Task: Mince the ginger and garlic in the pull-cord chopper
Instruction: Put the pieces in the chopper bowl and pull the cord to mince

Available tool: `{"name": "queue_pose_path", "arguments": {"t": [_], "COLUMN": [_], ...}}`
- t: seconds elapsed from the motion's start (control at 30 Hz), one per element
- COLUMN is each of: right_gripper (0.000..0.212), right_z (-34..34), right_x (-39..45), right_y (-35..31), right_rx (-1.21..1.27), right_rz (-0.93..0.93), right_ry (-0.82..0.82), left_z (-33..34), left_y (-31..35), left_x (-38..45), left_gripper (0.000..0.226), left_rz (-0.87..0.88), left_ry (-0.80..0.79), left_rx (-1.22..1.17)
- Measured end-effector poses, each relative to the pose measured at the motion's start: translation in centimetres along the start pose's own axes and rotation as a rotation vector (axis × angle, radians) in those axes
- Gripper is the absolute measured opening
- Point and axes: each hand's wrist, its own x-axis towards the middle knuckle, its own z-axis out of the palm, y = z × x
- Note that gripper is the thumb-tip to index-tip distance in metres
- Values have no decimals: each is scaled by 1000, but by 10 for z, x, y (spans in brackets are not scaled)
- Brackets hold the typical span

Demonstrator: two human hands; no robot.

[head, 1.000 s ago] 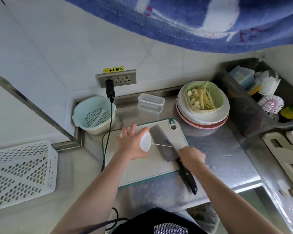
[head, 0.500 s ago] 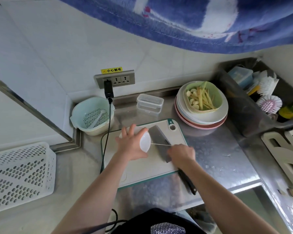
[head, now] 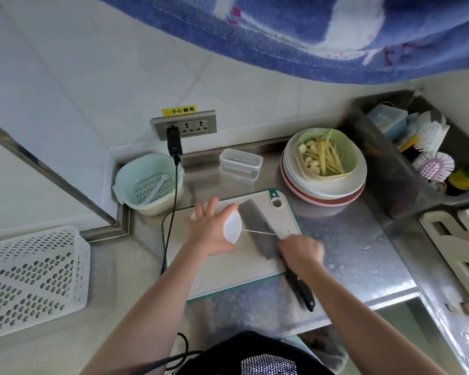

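Left hand grips white chopper on cutting board — right hand fisted round cord, drawn taut over cleaver. Ginger, garlic in green bowl.

A home kitchen — steel counter, white cutting board at 6 o'clock, stacked round plates and dish brushes at 3 o'clock.

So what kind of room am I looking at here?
Most likely a home kitchen: a stainless steel counter with a white cutting board, a stack of plates and a dark bin of scrubbing brushes.
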Motion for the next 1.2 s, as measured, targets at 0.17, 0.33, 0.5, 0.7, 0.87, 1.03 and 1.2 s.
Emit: {"name": "queue_pose_path", "arguments": {"t": [0.17, 0.33, 0.5, 0.7, 0.87, 1.03, 1.2], "right_gripper": [34, 36, 30, 36, 43, 33, 33], "right_z": [0, -25, -3, -2, -18, 2, 6], "right_x": [-4, -24, 1, -4, -15, 1, 6], "right_y": [17, -85, 1, -3, -73, 23, 16], "right_rx": [23, 30, 4, 82, 131, 309, 161], "right_rz": [24, -494, -82, -126, -478, 200, 64], "right_ry": [-18, 89, -44, -3, -11, -70, 3], "left_z": [-2, -2, -4, -5, -7, -8, -9], "left_y": [3, 2, 2, 4, 0, 0, 2], "left_x": [1, 0, 0, 1, 3, 3, 2], "left_gripper": [96, 92, 98, 98, 99, 103, 102], "left_rz": [-9, 1, -3, -4, 19, 9, 3], "left_ry": [-11, -8, -29, -48, -89, -104, -114], "left_rx": [5, 11, -4, -1, 10, -27, -18]}}
